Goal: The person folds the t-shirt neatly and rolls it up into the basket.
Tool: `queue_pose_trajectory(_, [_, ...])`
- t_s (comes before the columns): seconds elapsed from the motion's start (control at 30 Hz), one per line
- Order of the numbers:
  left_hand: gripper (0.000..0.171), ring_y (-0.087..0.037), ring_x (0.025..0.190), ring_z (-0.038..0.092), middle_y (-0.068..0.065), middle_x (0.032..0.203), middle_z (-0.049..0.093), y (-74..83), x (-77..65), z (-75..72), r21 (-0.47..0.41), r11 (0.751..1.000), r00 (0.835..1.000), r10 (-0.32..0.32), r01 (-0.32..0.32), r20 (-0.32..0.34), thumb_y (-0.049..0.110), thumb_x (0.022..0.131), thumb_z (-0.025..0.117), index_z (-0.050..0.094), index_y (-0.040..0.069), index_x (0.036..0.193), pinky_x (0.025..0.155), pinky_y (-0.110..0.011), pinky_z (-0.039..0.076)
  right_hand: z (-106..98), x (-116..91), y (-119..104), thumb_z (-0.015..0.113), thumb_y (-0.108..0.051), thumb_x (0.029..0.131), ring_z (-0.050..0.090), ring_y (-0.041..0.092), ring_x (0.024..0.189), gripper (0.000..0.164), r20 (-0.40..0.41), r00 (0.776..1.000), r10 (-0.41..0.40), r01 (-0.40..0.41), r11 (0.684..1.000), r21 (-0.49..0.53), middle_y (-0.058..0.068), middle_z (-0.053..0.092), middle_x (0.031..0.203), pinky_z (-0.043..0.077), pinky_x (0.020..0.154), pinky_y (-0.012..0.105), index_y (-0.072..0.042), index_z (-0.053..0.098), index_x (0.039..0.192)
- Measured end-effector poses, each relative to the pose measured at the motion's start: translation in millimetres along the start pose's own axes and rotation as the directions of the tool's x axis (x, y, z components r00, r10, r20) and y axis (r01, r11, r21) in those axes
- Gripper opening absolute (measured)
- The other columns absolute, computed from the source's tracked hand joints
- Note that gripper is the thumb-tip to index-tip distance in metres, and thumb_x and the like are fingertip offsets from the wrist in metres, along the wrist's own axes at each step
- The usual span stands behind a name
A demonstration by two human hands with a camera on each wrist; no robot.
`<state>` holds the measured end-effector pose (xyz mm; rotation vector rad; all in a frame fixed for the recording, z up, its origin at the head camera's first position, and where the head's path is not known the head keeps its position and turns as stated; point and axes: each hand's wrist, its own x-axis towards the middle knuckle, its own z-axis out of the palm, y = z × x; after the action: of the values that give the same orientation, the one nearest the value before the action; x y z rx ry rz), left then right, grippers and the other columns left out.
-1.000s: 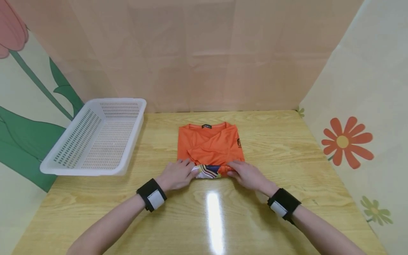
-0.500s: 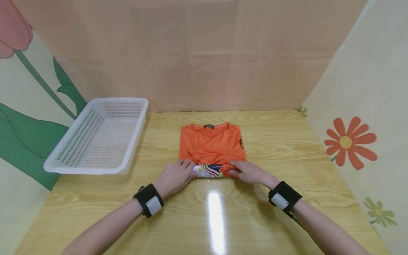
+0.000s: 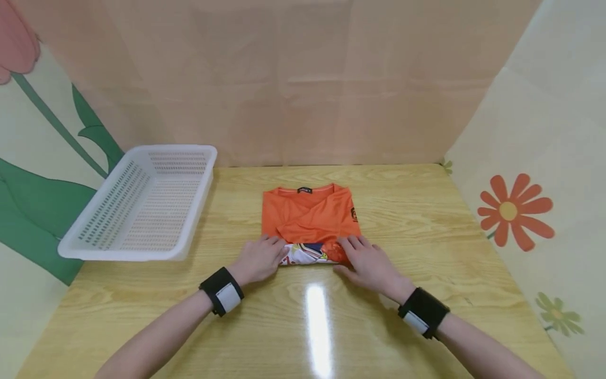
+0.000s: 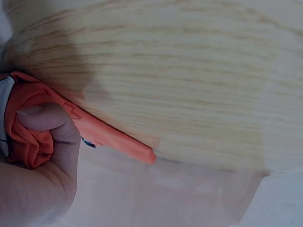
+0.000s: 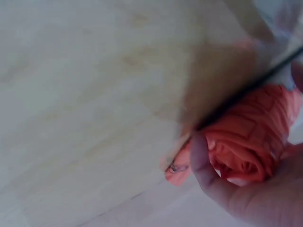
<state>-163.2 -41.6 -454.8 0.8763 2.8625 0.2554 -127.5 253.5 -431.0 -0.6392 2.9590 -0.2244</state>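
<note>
An orange T-shirt (image 3: 310,213) lies on the table, collar and neck label toward the back wall. Its near end is rolled into a short bundle showing a white, navy and orange print. My left hand (image 3: 259,259) grips the bundle's left end; in the left wrist view the thumb (image 4: 45,117) presses against the orange folds. At the other end, my right hand (image 3: 371,265) has its fingers over the top of the roll and its thumb on the near side. The right wrist view shows a digit (image 5: 203,163) curled round the roll's spiral end. Most left fingertips are hidden.
A white perforated plastic basket (image 3: 182,247) stands at the left on the wooden table (image 3: 402,205). A plain pinkish wall covering (image 3: 326,105) rises behind the table. Flower-printed sheets (image 3: 535,126) border the sides. Both wrists wear black straps (image 3: 222,291).
The right hand's fingers have shifted onto the roll's top, and its thumb has moved apart toward the near side. More white print shows on the roll. The left hand keeps its grip.
</note>
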Motion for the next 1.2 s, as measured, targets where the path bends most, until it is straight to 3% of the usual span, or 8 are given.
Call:
queue_pose_trajectory(0.17, [0.043,-0.027,0.109,0.065,-0.009,0.123,0.071,-2.1,-0.5,1.9,0.048,0.999,1.000,0.013,-0.012,-0.025,0.044,0.114,0.035,0.065,0.014,0.116,0.063,-0.036,0.051,6,2,1,0.067,-0.031,0.104,0.063,0.036,0.113,0.034,-0.066,0.996,-0.061,0.056,0.996,-0.065,0.015,0.069,0.125,0.060,0.083,0.057,-0.009,0.061,0.128])
queue_pose_trajectory(0.5, [0.066,-0.022,0.097,0.061,-0.005,0.115,0.064,-1.2,-8.6,15.0,0.293,0.952,0.972,0.142,-0.082,-0.189,0.072,0.099,0.053,0.057,0.014,0.130,0.048,-0.028,0.039,-6,23,16,0.062,-0.018,0.105,0.063,0.020,0.088,0.008,0.099,0.988,-0.120,0.101,0.978,0.180,0.004,0.062,0.090,0.053,0.077,0.041,-0.011,0.061,0.102])
queue_pose_trajectory(0.63, [0.057,-0.022,0.095,0.062,-0.005,0.111,0.066,1.1,-9.3,17.9,0.335,0.941,0.958,0.138,-0.048,-0.251,0.065,0.102,0.054,0.058,0.015,0.128,0.045,-0.026,0.038,-15,33,19,0.056,-0.022,0.109,0.069,0.035,0.117,0.029,0.220,0.969,-0.114,0.062,0.971,0.232,0.018,0.072,0.121,0.055,0.100,0.053,0.000,0.064,0.126])
queue_pose_trajectory(0.73, [0.050,-0.021,0.092,0.064,-0.004,0.109,0.067,2.9,-9.0,19.7,0.360,0.933,0.950,0.138,-0.029,-0.281,0.062,0.104,0.052,0.059,0.017,0.123,0.045,-0.026,0.039,-20,38,23,0.051,-0.025,0.111,0.054,0.048,0.142,0.051,0.312,0.945,-0.101,0.013,0.963,0.270,0.030,0.056,0.150,0.043,0.117,0.061,0.009,0.049,0.149])
queue_pose_trajectory(0.83, [0.044,-0.020,0.087,0.064,-0.003,0.104,0.068,4.7,-8.0,20.8,0.367,0.930,0.942,0.146,-0.027,-0.301,0.058,0.105,0.051,0.060,0.016,0.117,0.045,-0.026,0.041,-23,41,28,0.048,-0.027,0.112,0.045,0.052,0.148,0.058,0.359,0.928,-0.104,-0.015,0.950,0.313,0.034,0.047,0.157,0.037,0.121,0.063,0.013,0.041,0.153])
queue_pose_trajectory(1.0, [0.040,-0.022,0.084,0.063,-0.005,0.102,0.067,4.5,-6.3,17.7,0.272,0.961,0.956,0.123,-0.047,-0.267,0.052,0.107,0.052,0.061,0.014,0.115,0.046,-0.028,0.040,-17,36,26,0.055,-0.042,0.108,0.059,0.045,0.131,0.054,0.287,0.955,-0.075,0.001,0.968,0.249,0.026,0.062,0.137,0.051,0.104,0.059,0.002,0.055,0.141])
queue_pose_trajectory(1.1, [0.039,-0.024,0.087,0.064,-0.006,0.106,0.067,2.4,-4.5,14.4,0.179,0.983,0.972,0.085,-0.045,-0.219,0.050,0.108,0.050,0.061,0.014,0.119,0.047,-0.029,0.040,-9,28,18,0.064,-0.054,0.100,0.060,0.047,0.131,0.066,0.162,0.986,-0.032,0.021,0.997,0.070,0.023,0.062,0.139,0.059,0.087,0.059,-0.004,0.054,0.143])
queue_pose_trajectory(1.2, [0.039,-0.026,0.091,0.065,-0.007,0.111,0.066,0.5,-1.8,10.8,0.102,0.994,0.985,0.044,-0.027,-0.167,0.049,0.110,0.046,0.060,0.015,0.122,0.049,-0.030,0.039,1,21,10,0.071,-0.056,0.095,0.062,0.045,0.123,0.073,0.016,1.000,-0.024,0.025,0.995,-0.101,0.021,0.063,0.135,0.060,0.065,0.054,-0.006,0.053,0.146])
